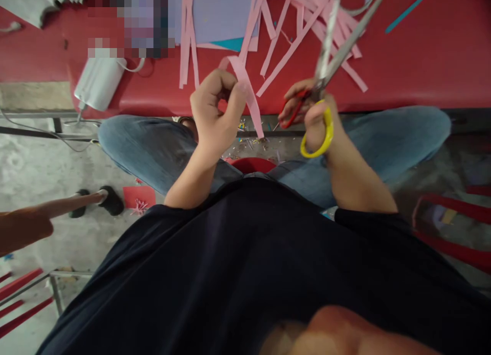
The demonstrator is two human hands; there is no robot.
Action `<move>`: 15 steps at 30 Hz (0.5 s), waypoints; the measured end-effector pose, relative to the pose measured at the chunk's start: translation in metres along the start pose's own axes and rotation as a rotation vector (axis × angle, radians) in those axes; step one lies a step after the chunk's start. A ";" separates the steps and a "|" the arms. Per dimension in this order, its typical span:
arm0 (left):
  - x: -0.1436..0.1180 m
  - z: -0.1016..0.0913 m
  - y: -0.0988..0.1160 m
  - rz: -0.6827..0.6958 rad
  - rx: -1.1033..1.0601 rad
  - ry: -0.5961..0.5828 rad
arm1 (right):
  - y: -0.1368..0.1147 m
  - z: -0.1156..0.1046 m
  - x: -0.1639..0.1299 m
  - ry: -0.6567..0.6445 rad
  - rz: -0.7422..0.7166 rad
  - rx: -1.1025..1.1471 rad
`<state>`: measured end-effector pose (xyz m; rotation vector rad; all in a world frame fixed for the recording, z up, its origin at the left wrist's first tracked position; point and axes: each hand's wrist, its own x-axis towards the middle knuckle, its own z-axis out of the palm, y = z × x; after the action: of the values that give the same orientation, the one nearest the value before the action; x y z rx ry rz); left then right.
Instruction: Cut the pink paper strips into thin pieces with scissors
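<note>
Between thumb and index finger my left hand (217, 107) pinches a pink paper strip (249, 96), which curls over the fingers and hangs down past the table edge. My right hand (318, 117) grips a pair of scissors (324, 79) by its handles, one loop yellow and the other red. The scissor blades are spread apart and point up and away over the table, clear of the held strip. More pink strips (291, 53) lie loosely heaped on the red table (153, 91), beyond both hands.
Lilac paper sheets (222, 12) lie at the table's far middle, a blue strip (410, 9) at far right. A white power adapter (102, 81) with a cable rests on the left. Paper scraps litter the floor below. Another person's leg (69, 206) shows at left, near red chairs (23, 288).
</note>
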<state>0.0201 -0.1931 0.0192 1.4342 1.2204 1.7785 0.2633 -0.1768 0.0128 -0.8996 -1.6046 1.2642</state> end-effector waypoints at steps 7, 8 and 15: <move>0.000 0.005 0.020 0.122 0.067 -0.004 | -0.020 0.043 -0.040 -0.360 0.193 -0.121; -0.001 0.007 0.023 0.092 0.072 -0.017 | -0.022 0.043 -0.040 -0.372 0.203 -0.163; 0.000 0.007 0.002 0.080 0.066 0.012 | -0.032 0.043 -0.037 -0.406 0.215 -0.231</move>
<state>0.0273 -0.1916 0.0216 1.5305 1.2545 1.8177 0.2355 -0.2325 0.0323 -1.0261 -2.0480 1.5035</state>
